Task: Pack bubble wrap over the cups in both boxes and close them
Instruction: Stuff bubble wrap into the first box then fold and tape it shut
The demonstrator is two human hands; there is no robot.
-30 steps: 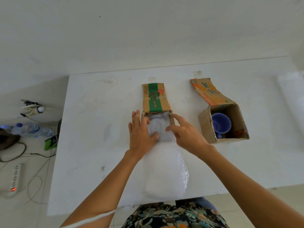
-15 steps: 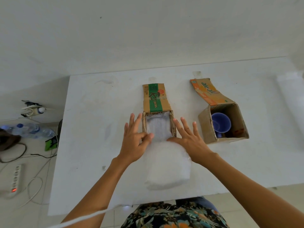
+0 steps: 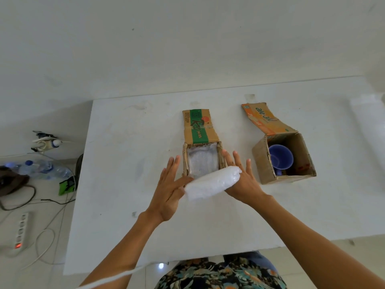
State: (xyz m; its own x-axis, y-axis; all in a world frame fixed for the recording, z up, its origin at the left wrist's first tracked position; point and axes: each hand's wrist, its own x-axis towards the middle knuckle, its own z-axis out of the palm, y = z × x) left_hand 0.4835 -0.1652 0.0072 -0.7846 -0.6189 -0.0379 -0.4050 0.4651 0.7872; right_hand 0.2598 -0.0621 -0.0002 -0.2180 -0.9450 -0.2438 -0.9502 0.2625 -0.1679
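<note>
Green box: bubble wrap laid inside, rolled end at its near rim, pressed between the flat, spread left hand and right hand; flap up. Right of it, orange box: blue cup bare, flap open. Judged under half done.

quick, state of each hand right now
Left hand: open, straight fingers against the bubble wrap.
Right hand: open, straight fingers against its other end.
</note>
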